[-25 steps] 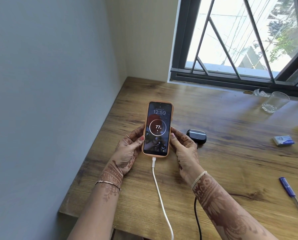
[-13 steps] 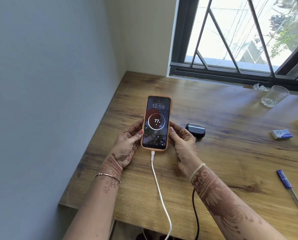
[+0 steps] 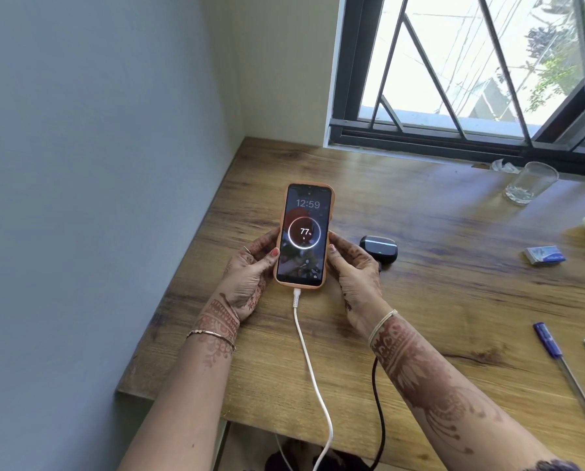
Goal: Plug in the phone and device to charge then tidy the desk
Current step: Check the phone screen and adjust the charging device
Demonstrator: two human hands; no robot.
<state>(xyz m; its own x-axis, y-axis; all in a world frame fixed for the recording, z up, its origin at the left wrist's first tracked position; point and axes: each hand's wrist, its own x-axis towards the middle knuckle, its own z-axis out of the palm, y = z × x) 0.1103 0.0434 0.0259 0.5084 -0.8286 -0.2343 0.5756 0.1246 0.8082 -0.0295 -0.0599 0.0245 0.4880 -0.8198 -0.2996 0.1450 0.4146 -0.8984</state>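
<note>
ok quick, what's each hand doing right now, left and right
Left hand: holding the phone by its left edge, thumb on the front.
Right hand: holding the same phone by its right edge.

One wide-angle camera sits on the person's head and looks forward and steeply down at the brown wood-grain desk (image 3: 437, 300), near enough that it fills the lower right of the frame. The pale grey wall (image 3: 80, 198) stands left, the dark-framed barred window (image 3: 454, 79) upper right; the lit phone in an orange case (image 3: 304, 236) shows near the middle
</note>
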